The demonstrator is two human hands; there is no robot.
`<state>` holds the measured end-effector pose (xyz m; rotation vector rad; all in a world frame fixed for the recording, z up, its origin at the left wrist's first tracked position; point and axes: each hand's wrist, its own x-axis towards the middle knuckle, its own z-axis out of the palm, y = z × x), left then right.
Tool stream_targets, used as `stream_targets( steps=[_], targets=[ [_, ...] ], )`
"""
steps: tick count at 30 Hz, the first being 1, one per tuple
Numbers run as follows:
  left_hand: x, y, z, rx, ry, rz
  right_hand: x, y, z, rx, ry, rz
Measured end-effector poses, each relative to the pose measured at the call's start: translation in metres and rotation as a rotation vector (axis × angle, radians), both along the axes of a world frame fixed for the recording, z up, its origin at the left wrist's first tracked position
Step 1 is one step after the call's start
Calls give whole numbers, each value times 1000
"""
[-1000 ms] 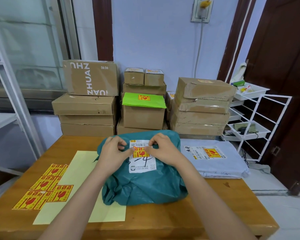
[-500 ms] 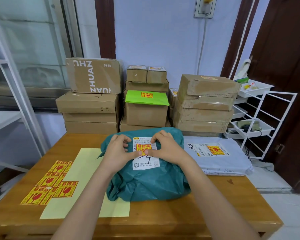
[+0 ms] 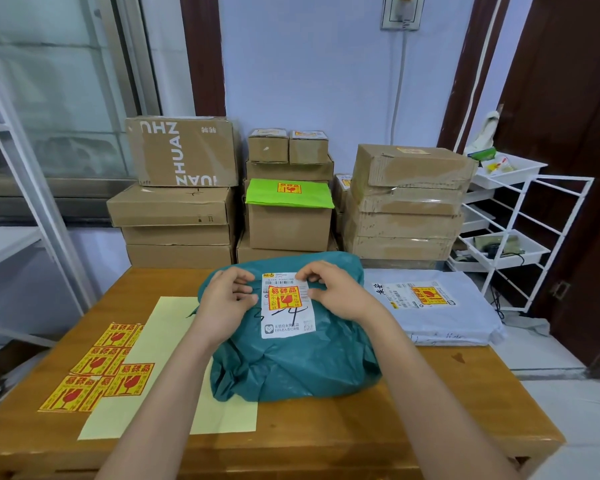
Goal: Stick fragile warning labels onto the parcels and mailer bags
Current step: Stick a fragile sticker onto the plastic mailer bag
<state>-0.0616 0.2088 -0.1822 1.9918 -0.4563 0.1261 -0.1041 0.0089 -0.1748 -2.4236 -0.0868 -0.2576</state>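
A teal mailer bag (image 3: 291, 362) lies in the middle of the wooden table (image 3: 326, 434). Its white shipping label (image 3: 288, 323) carries a yellow-and-red fragile sticker (image 3: 284, 297), lying flat. My left hand (image 3: 226, 299) rests on the bag just left of the sticker, thumb at its left edge. My right hand (image 3: 340, 292) rests on the bag at the label's upper right corner. Both hands have loosely curled fingers and hold nothing. Several loose fragile stickers (image 3: 97, 365) lie at the table's left.
A pale yellow backing sheet (image 3: 167, 341) lies under the bag's left side. A grey mailer bag (image 3: 440, 317) with a fragile sticker lies to the right. Stacked cardboard boxes (image 3: 177, 216) and a green mailer (image 3: 288, 195) stand behind. A white wire rack (image 3: 520, 237) stands far right.
My thumbs have slid off the sticker and my hands have moved slightly apart; the sticker now shows whole and flat on the label. The camera has moved closer.
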Motion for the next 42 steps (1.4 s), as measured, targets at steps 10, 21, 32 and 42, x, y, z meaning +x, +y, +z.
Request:
stream_targets(
  steps=[10, 21, 32, 42],
  targets=[
    [1, -19, -1, 176, -128, 218, 11, 14, 0, 50, -46, -150],
    [1, -49, 3, 625, -219, 357, 18, 35, -3, -206, -79, -291],
    [1, -43, 3, 570, -210, 360, 17, 31, -3, -197, -65, -260],
    [0, -29, 4, 385, -142, 322, 12, 29, 1, -187, -56, -235]
  ],
)
